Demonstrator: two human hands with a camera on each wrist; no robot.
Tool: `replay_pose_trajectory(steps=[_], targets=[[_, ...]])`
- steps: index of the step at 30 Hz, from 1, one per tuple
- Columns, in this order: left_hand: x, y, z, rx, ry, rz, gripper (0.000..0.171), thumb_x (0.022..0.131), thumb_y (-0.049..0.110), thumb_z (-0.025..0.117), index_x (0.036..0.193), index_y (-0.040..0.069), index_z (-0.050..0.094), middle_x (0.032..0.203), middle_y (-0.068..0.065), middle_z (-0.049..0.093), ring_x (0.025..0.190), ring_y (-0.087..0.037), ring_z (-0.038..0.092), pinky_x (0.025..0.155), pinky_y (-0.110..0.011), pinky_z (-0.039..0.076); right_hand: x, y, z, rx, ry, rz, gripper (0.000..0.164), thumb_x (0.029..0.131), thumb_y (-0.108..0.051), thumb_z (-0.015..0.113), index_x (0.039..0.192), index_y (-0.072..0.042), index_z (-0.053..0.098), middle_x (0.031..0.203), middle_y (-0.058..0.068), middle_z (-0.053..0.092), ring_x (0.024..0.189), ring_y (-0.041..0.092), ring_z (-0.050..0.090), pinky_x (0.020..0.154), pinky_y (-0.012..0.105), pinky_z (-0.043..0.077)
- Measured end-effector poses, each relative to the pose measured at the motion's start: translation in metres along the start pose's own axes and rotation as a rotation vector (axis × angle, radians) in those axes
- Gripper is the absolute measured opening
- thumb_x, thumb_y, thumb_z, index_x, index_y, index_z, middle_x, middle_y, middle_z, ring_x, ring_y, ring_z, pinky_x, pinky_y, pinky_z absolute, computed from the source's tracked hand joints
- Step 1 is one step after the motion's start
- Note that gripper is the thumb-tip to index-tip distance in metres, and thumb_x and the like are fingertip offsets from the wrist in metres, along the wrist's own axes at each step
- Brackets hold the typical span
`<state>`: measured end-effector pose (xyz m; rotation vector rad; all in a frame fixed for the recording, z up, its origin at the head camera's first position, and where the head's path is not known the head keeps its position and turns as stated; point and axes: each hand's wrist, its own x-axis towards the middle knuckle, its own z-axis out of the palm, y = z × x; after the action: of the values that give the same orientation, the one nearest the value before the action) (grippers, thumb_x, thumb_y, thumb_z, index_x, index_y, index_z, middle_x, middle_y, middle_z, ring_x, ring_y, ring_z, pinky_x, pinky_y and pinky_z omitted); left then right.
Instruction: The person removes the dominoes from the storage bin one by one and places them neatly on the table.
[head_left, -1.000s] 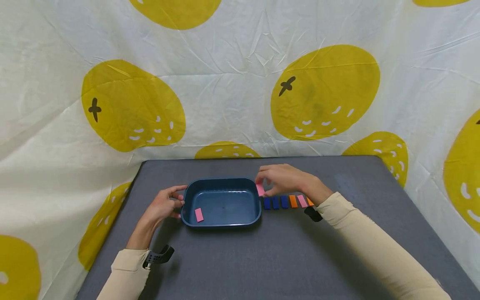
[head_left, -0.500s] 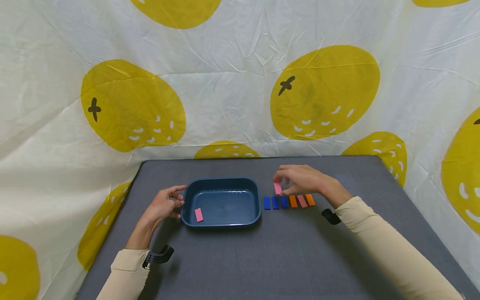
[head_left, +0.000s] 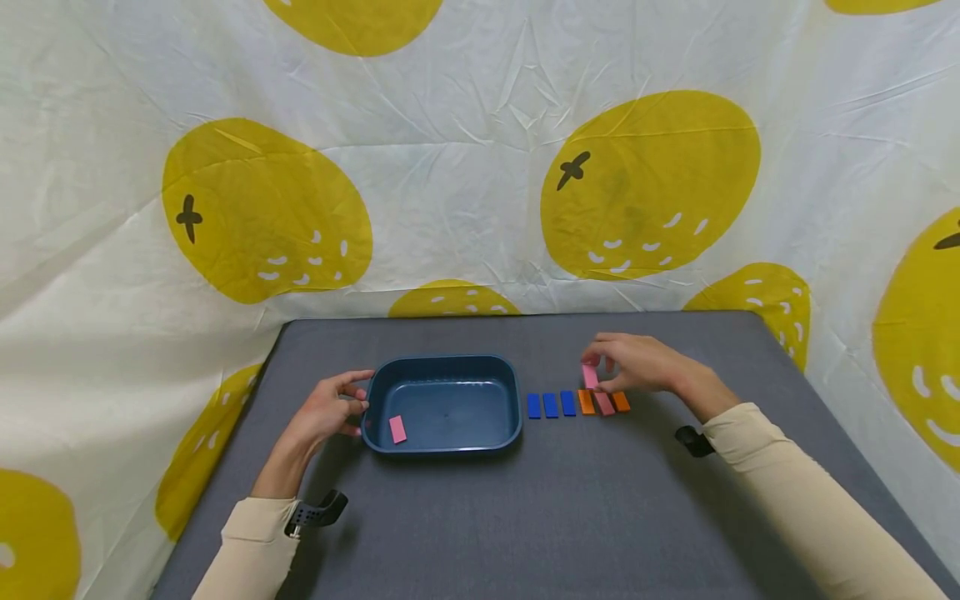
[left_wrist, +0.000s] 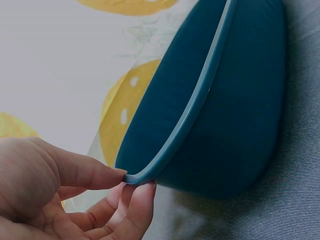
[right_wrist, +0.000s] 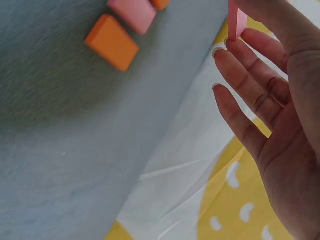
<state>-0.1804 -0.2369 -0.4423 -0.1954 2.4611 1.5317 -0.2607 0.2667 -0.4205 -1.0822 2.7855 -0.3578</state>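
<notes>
A dark blue rectangular tray stands on the table, with one pink block lying in its left front corner. My left hand pinches the tray's left rim between thumb and fingers, as the left wrist view confirms. My right hand pinches another pink block above the table, just behind a row of small blocks. From left to right the row has blue blocks, an orange block, a pink block and an orange block.
The row lies just right of the tray on the grey cloth-covered table. Behind the table hangs a white curtain with large yellow fruit prints. A dark band sits at the right wrist, another band at the left.
My right hand has moved right with the pink block, from the tray's right rim to behind the orange and pink blocks of the row. The left hand and tray have stayed put.
</notes>
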Motion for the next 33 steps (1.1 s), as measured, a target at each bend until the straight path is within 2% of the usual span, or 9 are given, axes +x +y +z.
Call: replay_pose_trajectory(steps=[12, 21, 33], targets=[[-0.001, 0.000, -0.001, 0.000, 0.011, -0.007, 0.055, 0.098, -0.005, 0.055, 0.150, 0.011, 0.049, 0.119, -0.021, 0.049, 0.089, -0.029, 0.059, 0.066, -0.038, 0.061, -0.020, 0.028, 0.008, -0.018, -0.016, 0.053, 0.034, 0.084, -0.027, 0.083, 0.114, -0.017, 0.072, 0.111, -0.003, 0.063, 0.092, 0.018, 0.062, 0.075, 0.035, 0.052], [0.001, -0.001, -0.002, 0.006, 0.008, -0.011, 0.054, 0.099, -0.004, 0.055, 0.151, 0.012, 0.048, 0.122, -0.022, 0.049, 0.090, -0.030, 0.059, 0.066, -0.038, 0.062, -0.038, 0.048, 0.016, 0.001, -0.039, 0.080, 0.036, 0.082, -0.026, 0.085, 0.113, -0.014, 0.072, 0.110, 0.000, 0.064, 0.091, 0.021, 0.063, 0.075, 0.039, 0.053], [0.003, -0.003, -0.002, 0.005, -0.002, 0.010, 0.054, 0.099, -0.003, 0.054, 0.151, 0.011, 0.047, 0.121, -0.022, 0.049, 0.091, -0.029, 0.059, 0.066, -0.039, 0.062, -0.043, 0.059, 0.026, 0.003, -0.078, 0.101, 0.037, 0.082, -0.026, 0.085, 0.115, -0.015, 0.073, 0.107, 0.000, 0.061, 0.088, 0.017, 0.059, 0.072, 0.035, 0.049]])
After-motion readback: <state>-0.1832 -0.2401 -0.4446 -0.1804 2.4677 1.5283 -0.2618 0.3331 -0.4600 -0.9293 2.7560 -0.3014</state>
